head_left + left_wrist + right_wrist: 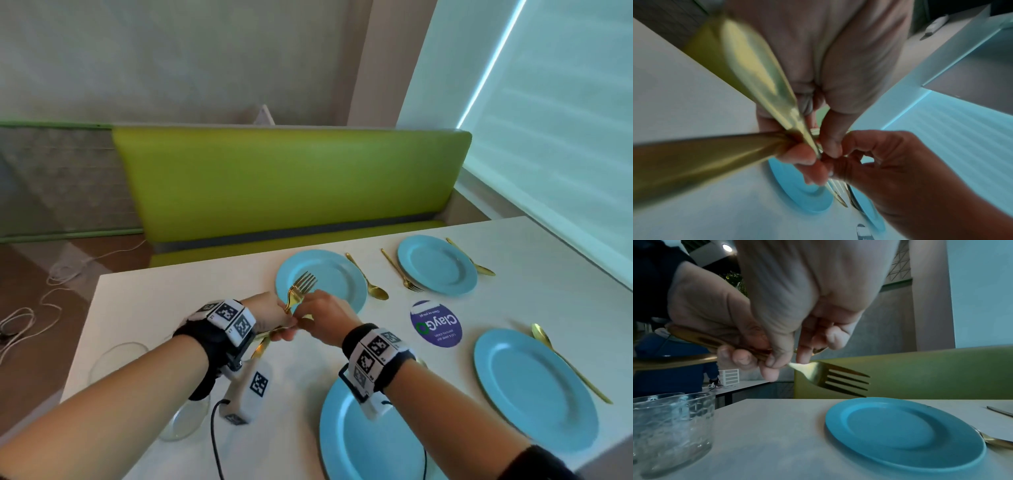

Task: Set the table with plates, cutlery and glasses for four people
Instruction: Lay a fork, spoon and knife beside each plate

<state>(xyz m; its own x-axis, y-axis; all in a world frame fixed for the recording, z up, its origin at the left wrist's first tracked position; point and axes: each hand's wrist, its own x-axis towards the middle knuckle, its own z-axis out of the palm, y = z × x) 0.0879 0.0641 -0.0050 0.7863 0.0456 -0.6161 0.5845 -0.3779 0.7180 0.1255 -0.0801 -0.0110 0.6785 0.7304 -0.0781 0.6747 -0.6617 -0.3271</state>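
Observation:
My left hand (279, 325) grips a bundle of gold cutlery (748, 73) by the handles, above the table's left middle. My right hand (310, 308) pinches the neck of a gold fork (303, 283) from that bundle, tines pointing away over the far left blue plate (329, 274). In the right wrist view the fork (840, 378) hangs above that plate (900, 431). Three more blue plates lie at far right (436, 265), near right (534, 390) and near me (376, 442). Gold spoons (368, 278) and a fork (402, 272) lie beside the far plates.
Two clear glasses (120, 359) (181, 421) stand near the table's left edge, one close in the right wrist view (670, 426). A purple round sticker (435, 323) sits mid-table. A green bench (291, 185) backs the far side. Cables lie on the floor (41, 301) at left.

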